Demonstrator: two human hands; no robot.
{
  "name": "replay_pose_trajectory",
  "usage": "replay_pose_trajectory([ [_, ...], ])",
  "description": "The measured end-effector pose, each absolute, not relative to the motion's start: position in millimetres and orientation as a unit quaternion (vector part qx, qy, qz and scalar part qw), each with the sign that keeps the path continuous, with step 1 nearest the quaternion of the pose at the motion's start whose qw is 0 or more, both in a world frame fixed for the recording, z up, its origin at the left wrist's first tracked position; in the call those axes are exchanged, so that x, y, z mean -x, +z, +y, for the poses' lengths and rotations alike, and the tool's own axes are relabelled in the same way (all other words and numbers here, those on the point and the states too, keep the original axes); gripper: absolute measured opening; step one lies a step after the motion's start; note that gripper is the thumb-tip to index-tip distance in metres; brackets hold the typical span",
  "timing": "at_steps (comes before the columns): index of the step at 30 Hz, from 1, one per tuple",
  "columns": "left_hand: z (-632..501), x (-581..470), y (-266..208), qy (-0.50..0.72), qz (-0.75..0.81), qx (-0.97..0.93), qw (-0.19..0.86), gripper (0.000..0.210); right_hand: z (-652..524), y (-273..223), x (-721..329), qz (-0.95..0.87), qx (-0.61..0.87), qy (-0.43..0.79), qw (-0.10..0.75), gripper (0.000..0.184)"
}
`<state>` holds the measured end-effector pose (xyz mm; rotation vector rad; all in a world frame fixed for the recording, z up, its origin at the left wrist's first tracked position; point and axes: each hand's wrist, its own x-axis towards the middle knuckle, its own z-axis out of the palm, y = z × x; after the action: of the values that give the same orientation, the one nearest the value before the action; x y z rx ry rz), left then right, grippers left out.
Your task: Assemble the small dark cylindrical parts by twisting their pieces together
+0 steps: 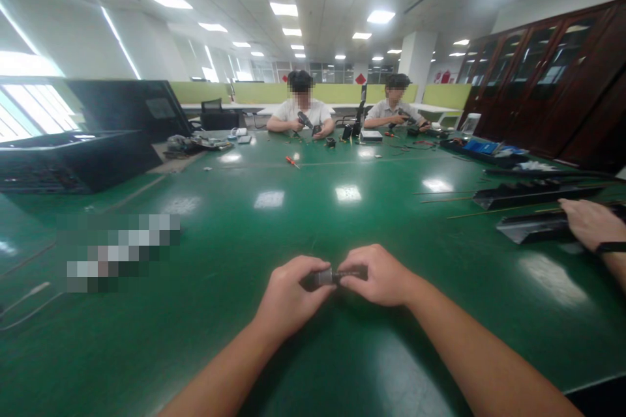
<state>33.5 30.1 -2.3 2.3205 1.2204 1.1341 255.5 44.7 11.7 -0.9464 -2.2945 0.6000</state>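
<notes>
On my head feed, L hand [288, 290] has thumb & fingers pinched narrow on the grey end of a small cylinder [324, 276]; R hand [384, 277] pinches the dark end. Cyl. sits right between them, long axis approx. L–R, neither hand nearer; can't tell if it's 1 pc or 2. Both hands are just above or on the green table [220, 352], contact unclear to me. Around, L to R: black casing [122, 159], red screwdriver [291, 161] on the far side, person in white tee [320, 111] w/ a tool, 2nd person [379, 117] likewise, black channel pcs [525, 230], a co-worker's hand [589, 221] on the nearer one, dark wood cabinets [518, 65] behind
</notes>
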Motion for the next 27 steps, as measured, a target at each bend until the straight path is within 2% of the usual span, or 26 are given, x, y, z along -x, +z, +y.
replay_pose_trajectory([
  [27,35.6,-26.9,-2.7,0.395,0.442,-0.794,0.135,0.024,51.0,5.3,-260.3,-0.843,0.373,0.232,0.31,0.01],
])
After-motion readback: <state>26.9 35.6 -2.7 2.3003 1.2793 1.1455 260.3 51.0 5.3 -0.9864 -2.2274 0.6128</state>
